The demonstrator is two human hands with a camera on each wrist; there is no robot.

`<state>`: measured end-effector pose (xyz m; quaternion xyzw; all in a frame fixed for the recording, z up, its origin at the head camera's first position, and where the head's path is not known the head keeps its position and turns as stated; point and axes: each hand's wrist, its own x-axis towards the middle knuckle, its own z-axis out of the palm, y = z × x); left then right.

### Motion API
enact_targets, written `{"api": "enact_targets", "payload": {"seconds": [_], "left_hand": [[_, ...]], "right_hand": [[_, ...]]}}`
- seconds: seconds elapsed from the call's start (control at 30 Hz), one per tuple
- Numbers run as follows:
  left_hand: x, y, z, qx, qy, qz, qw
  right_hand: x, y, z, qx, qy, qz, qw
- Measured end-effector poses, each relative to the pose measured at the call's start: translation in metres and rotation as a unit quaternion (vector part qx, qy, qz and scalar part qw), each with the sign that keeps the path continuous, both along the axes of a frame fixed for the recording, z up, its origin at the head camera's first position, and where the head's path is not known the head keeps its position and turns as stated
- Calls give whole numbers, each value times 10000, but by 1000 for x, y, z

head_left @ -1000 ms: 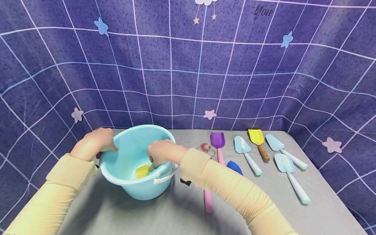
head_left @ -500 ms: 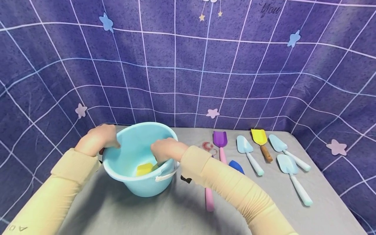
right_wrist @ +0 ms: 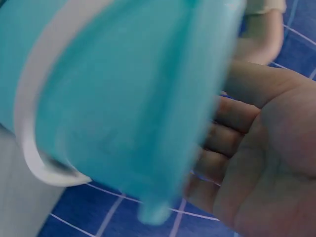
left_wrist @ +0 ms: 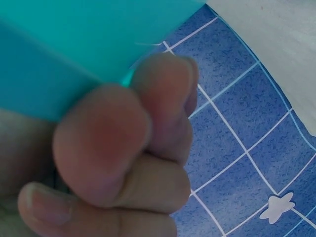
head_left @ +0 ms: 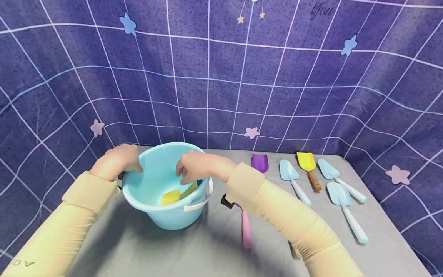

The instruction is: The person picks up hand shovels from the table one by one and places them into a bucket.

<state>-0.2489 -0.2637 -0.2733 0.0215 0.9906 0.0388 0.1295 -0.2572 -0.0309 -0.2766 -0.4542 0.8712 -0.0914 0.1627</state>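
Note:
A light blue bucket (head_left: 166,219) with a white handle (head_left: 197,207) stands tilted on the left of the grey table. My left hand (head_left: 121,159) grips its left rim, and the left wrist view shows thumb and fingers (left_wrist: 103,143) against the blue plastic. Over the bucket's right side hangs my right hand (head_left: 194,167), fingers loosely bent and holding nothing; in the right wrist view its palm (right_wrist: 276,158) is bare beside the rim. Inside the bucket lies a yellow shovel (head_left: 170,197), and a yellowish handle (head_left: 188,190) leans by it. The bucket wall hides the rest.
On the grey table (head_left: 194,254), right side, lie pale blue trowels (head_left: 339,194), a yellow shovel with a wooden handle (head_left: 306,161), and a purple shovel (head_left: 260,163). A pink handle (head_left: 246,231) sticks out beside my right sleeve. A purple curtain (head_left: 221,96) hangs behind.
My right hand has risen from inside the bucket and let go of what it had there; the yellowish handle now shows. My left hand stays on the rim. The view has shifted slightly.

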Motion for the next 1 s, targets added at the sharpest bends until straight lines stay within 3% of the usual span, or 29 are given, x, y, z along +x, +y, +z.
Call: {"api": "enact_targets", "payload": {"seconds": [0.1, 0.23, 0.5, 0.73, 1.0], "left_hand": [[0, 0, 1, 0, -32, 15, 10000], [0, -2, 1, 30, -13, 0, 10000], [-1, -3, 1, 30, -44, 37, 10000], [-1, -1, 1, 10, -43, 75, 10000], [-1, 0, -3, -13, -31, 114, 9999]], "right_hand": [[3, 11, 17, -225, 46, 76, 9997], [3, 27, 33, -415, 422, 190, 9981], [9, 68, 48, -866, 1138, -166, 9896], [19, 96, 36, -1141, 1331, -748, 9817], [35, 123, 3, -1641, 1708, -669, 9692]]}}
